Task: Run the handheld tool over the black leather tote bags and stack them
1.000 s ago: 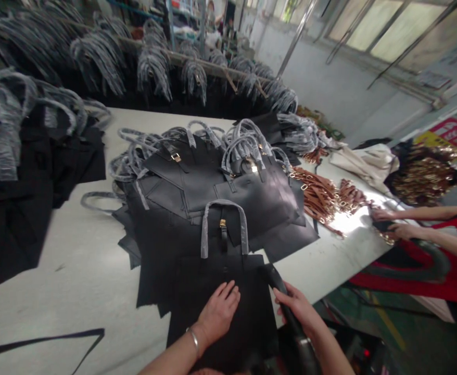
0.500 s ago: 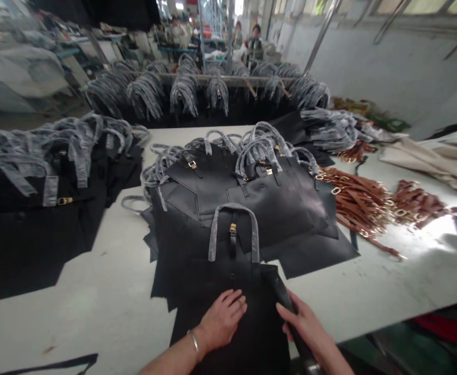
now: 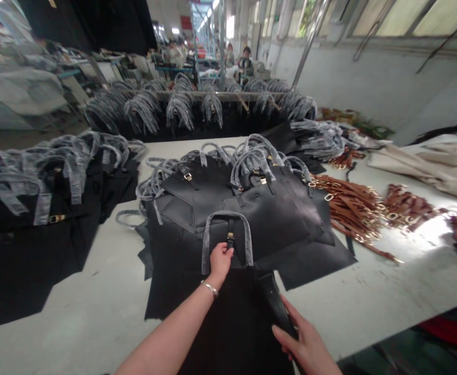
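A black leather bag panel (image 3: 232, 317) lies in front of me, its plastic-wrapped handle (image 3: 247, 234) pointing away. My left hand (image 3: 220, 260), a bangle at its wrist, is closed on the short black strap (image 3: 230, 243) just below the gold buckle (image 3: 230, 236). On the right, my right hand (image 3: 301, 338) grips the folded black edge (image 3: 275, 302) of the bag, fingers wrapped round it. Beyond them, more black bag panels (image 3: 291, 208) with wrapped handles lie in an overlapping pile.
Another stack of black panels (image 3: 25, 265) covers the table's left side. Brown straps with gold clasps (image 3: 353, 205) lie to the right, near beige cloth (image 3: 427, 161). Behind the table (image 3: 119, 302), a rail (image 3: 197, 95) carries hanging bags. People (image 3: 246, 60) sit far back.
My left hand has moved forward from lying flat on the panel to pinching the strap under the buckle. My right hand keeps its grip. The camera has tilted up slightly.
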Available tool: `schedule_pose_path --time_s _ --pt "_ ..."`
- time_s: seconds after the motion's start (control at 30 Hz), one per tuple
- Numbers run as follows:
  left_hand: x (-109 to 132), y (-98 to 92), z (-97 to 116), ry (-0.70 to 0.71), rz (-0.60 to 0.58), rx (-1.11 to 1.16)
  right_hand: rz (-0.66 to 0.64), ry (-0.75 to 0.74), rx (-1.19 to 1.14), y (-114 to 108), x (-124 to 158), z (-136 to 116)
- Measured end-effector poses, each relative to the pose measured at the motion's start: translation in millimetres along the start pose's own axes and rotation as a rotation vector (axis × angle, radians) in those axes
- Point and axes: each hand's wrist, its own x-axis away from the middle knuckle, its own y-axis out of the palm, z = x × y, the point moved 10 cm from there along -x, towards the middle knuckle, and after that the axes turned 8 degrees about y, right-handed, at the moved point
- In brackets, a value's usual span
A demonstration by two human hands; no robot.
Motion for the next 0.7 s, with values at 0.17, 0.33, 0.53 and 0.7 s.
schedule_pose_path --time_s 0.17,0.33,0.53,0.7 --pt "-3 11.1 7 0.044 -0.166 0.086 0.129 -0.044 -0.123 -6 -9 -22" --pt "21 10.0 27 0.177 -0.297 0.016 0.269 -0.171 -0.227 -16 -1 -72" --pt "17 29.9 14 0.122 -0.441 -0.041 0.162 -0.163 -0.158 -14 15 -94" --pt "29 43.8 3 0.005 -0.586 0.085 0.001 -0.146 -0.232 12 32 -91"
